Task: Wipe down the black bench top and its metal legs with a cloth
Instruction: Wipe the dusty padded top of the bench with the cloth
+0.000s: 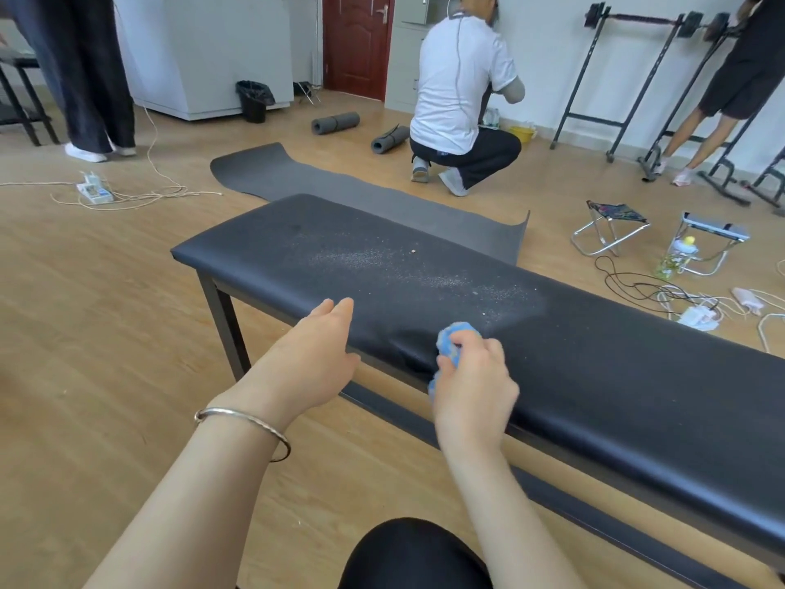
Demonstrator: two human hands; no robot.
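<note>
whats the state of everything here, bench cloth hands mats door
bench top, dusty, white specks across its middle
blue cloth, bunched up at the bench top's near edge
right hand, gripping the blue cloth
left hand, fingers straight, at the bench top's near edge
grey mat, unrolled on the floor, one corner curled up
small mat, rolled up
red door, shut
folding stool, unfolded

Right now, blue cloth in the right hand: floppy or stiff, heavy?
Probably floppy: the blue cloth bunches in the right hand, a fold hanging below. Likely light: a pinch alone holds it. May drag: the bench top wrinkles beside it.
</note>
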